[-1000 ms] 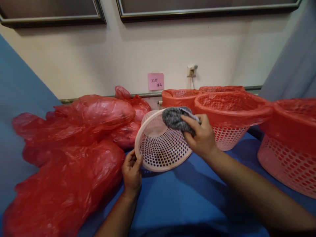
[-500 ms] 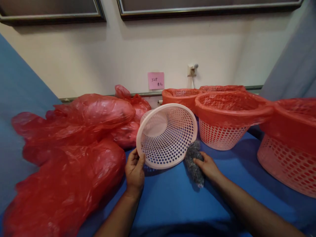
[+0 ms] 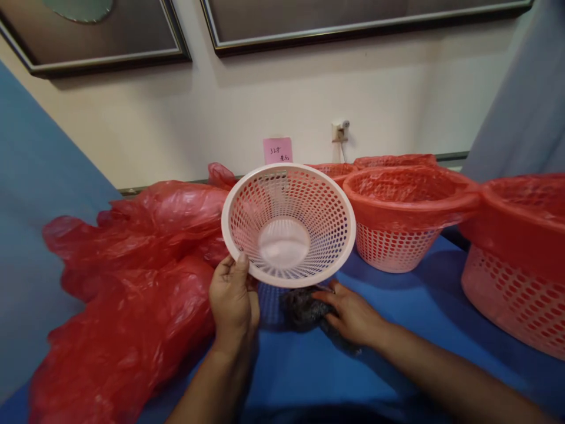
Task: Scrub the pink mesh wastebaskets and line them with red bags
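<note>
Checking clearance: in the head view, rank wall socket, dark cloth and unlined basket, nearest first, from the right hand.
1. Dark cloth, gripped in the right hand.
2. Unlined basket, just above, leftward.
3. Wall socket, high at the back.

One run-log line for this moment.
left hand: grips pale basket by rim | right hand: holds dark cloth below rim | red bags: left side

Left hand (image 3: 233, 300) grips 1 white basket (image 3: 283, 242); right hand (image 3: 353, 312) holds dark cloth (image 3: 301, 309) below basket's rim; red bags (image 3: 136, 294) left of basket.
</note>
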`<action>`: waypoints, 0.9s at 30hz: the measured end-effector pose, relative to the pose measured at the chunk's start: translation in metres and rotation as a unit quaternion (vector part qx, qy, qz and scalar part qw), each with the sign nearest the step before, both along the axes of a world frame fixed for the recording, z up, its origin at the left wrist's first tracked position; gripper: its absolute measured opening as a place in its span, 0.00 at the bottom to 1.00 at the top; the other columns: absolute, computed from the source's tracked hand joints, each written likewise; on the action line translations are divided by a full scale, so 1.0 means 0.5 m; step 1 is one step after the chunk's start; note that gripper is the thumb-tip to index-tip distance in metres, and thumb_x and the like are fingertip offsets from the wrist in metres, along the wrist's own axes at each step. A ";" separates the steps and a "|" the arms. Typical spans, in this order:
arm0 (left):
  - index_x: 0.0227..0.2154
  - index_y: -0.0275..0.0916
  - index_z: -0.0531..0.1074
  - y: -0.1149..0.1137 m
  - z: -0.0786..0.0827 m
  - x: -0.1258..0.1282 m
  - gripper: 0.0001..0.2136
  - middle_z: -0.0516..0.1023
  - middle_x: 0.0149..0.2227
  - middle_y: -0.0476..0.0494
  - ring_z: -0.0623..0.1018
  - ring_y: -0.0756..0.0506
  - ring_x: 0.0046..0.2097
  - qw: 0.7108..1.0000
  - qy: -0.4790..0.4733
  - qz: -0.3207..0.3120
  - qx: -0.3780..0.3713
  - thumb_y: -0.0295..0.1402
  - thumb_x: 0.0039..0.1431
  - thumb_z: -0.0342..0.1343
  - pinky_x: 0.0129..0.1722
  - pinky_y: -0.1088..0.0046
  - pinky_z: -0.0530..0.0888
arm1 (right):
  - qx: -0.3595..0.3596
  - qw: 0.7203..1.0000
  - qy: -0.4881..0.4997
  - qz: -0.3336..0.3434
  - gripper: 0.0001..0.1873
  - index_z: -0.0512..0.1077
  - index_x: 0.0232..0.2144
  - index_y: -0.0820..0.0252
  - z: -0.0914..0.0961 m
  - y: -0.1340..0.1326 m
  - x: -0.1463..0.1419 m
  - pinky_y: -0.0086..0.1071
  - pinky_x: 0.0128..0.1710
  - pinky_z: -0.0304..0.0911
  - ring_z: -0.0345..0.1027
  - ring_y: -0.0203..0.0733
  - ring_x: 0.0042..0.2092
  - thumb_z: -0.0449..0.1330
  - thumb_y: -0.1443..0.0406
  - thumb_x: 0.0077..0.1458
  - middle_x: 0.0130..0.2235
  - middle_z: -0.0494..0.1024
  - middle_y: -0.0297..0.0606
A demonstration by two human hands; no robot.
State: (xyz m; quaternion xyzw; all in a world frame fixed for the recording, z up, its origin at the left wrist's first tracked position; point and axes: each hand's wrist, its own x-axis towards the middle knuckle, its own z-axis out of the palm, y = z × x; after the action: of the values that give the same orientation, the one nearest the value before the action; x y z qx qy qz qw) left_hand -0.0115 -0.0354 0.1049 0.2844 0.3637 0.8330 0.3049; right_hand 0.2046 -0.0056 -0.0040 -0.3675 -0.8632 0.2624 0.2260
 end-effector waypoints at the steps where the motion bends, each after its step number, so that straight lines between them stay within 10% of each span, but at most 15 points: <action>1: 0.39 0.36 0.75 0.001 0.014 0.001 0.18 0.82 0.38 0.45 0.81 0.50 0.36 1.000 0.001 -0.001 0.006 0.33 0.45 0.72 0.41 0.73 0.77 | -0.003 1.000 -0.002 -0.017 0.29 0.69 0.59 0.53 -0.004 0.013 0.005 0.37 0.53 0.63 0.68 0.45 0.50 0.58 0.70 0.53 0.51 0.70 0.43; 12: 0.36 0.35 0.76 0.043 0.086 0.017 0.13 0.82 0.36 0.46 0.80 0.51 0.34 0.997 -0.046 -0.055 0.036 0.26 0.46 0.70 0.37 0.76 0.76 | -0.117 0.987 -0.033 -0.109 0.13 0.76 0.34 0.59 -0.021 0.088 0.112 0.37 0.42 0.65 0.74 0.48 0.41 0.55 0.59 0.52 0.39 0.81 0.41; 27: 0.38 0.36 0.74 0.026 0.050 0.023 0.13 0.79 0.37 0.45 0.78 0.52 0.33 0.995 -0.062 -0.076 -0.011 0.27 0.50 0.67 0.37 0.75 0.74 | -0.137 0.973 0.142 -0.121 0.28 0.73 0.50 0.56 -0.102 0.100 0.129 0.46 0.59 0.63 0.72 0.53 0.54 0.59 0.50 0.50 0.53 0.78 0.44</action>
State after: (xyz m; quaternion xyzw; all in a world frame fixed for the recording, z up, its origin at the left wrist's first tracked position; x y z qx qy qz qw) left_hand -0.0002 -0.0224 0.1300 0.2553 0.3308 0.8193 0.3926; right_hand 0.2689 0.0445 -0.0552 -0.4554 -0.7272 0.3988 0.3237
